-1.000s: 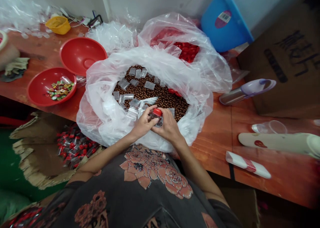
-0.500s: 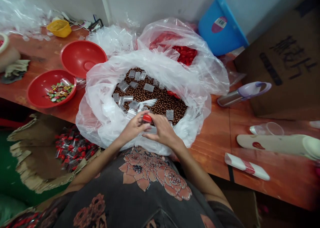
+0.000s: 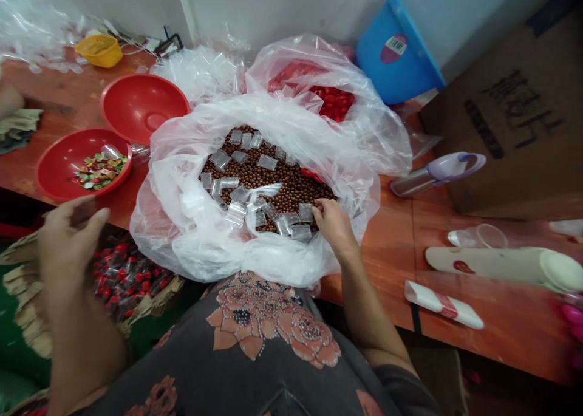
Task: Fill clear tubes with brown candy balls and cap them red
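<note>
My left hand (image 3: 70, 237) is loose, thumb apart, near a red bowl (image 3: 59, 168); my right hand (image 3: 336, 226) is at a clear plastic container (image 3: 305, 212) on brown balls (image 3: 294, 192); whether gripping, I cannot tell.

Soft, fairly dim indoor light, its source out of view. The white plastic bag (image 3: 182, 240) is brightest, with pale glare along its folds. Deep shadow fills the space beneath the desk (image 3: 387, 273) and the top right corner. The left hand (image 3: 68, 240) is blurred; wide-angle distortion stretches the edges.
</note>
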The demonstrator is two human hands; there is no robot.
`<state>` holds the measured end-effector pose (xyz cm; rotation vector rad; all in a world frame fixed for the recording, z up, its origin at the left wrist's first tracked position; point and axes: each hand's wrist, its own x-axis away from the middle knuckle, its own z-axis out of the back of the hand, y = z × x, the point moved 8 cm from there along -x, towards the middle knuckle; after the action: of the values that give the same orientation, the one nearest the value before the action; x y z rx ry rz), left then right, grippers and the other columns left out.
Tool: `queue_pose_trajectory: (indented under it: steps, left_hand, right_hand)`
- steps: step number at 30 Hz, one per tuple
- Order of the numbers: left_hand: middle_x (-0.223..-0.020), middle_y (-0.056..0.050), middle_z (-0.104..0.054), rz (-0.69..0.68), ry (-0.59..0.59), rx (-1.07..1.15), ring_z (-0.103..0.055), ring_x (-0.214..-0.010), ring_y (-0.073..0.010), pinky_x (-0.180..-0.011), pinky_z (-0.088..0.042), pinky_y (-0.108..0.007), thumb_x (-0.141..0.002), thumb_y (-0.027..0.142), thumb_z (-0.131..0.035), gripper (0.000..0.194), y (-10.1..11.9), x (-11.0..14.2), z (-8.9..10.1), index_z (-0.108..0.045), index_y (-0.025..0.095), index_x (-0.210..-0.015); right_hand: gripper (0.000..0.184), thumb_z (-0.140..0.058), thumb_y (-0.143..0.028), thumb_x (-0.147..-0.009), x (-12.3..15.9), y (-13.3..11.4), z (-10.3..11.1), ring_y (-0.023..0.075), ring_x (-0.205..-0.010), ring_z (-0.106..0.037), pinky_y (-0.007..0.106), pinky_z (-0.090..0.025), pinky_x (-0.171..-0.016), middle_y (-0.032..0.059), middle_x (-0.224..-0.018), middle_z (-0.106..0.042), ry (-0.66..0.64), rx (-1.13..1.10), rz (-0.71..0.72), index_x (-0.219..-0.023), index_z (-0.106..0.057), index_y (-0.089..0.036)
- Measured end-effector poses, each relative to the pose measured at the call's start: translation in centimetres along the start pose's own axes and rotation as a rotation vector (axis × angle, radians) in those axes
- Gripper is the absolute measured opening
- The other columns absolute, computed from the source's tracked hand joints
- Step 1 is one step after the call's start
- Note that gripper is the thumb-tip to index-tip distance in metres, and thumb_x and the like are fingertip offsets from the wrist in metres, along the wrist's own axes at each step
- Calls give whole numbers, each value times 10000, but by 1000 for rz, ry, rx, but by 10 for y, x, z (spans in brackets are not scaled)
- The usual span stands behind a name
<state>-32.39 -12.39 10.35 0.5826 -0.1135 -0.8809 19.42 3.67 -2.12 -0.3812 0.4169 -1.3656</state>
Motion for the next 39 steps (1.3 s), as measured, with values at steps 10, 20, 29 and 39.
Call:
queue_pose_trajectory:
  steps: [10, 20, 29, 39]
  left_hand:
    - [-935, -102, -743, -680, -844, 133, -671, -937, -244, -877, -471, -341, -905, 395, -535, 309, 262, 102, -260, -762, 186, -888]
    - [-1062, -144, -674, -646, -873, -60, -622, -1075, -305, -928, -434, -378, -815, 204, -643, 230, 284, 130, -309, -680, 175, -1040]
    - [-664, 16, -583, -423, -992, 360, -523, -560, -148, -618, -424, -263, -610, 223, -834, 306, 264, 85, -303, -621, 188, -828]
    - [-660, 27, -611, -89, -1177, 690, -549, -604, -110, -645, -468, -257, -621, 183, -817, 216, 283, 117, -371, -657, 126, -755]
  right_hand:
    - [350, -498, -154, -874, -18, -20, -33, 205, -871, -694, 365, -552, -843, 73, -922, -732, -41, -83, 69, -1182, -662, -176]
    - [503, -520, -260, -919, -80, -1, 8, 290, -1239, -567, 444, -473, -1037, 154, -1408, -544, 89, 7, 54, -1413, -498, -170]
    - [389, -472, -297, -948, -63, 3, 10, 241, -920, -699, 395, -521, -904, 98, -1174, -707, 43, -134, -49, -1304, -612, -227]
    - [419, -624, -350, -854, -23, 33, 17, 100, -624, -630, 220, -557, -567, -17, -884, -667, 284, -955, -191, -1270, -597, -308]
